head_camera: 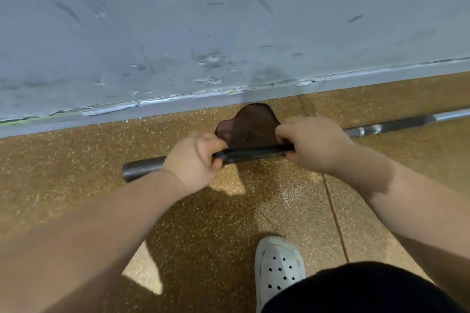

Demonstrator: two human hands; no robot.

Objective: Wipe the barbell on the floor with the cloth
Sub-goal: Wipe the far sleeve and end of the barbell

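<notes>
A metal barbell (142, 166) lies on the speckled brown floor, running from lower left to the upper right edge, parallel to the wall. A dark brown cloth (248, 126) is draped over the bar's sleeve, its near edge stretched taut along the bar. My left hand (194, 157) grips the cloth's left end with curled fingers. My right hand (314, 143) grips the right end the same way. The part of the bar between and under my hands is hidden by cloth and fingers.
A scuffed grey wall (229, 33) with a cracked base strip stands just behind the bar. My white clog (278, 265) and a dark trouser leg (363, 290) are on the floor close in front. A floor seam (335, 216) runs toward me.
</notes>
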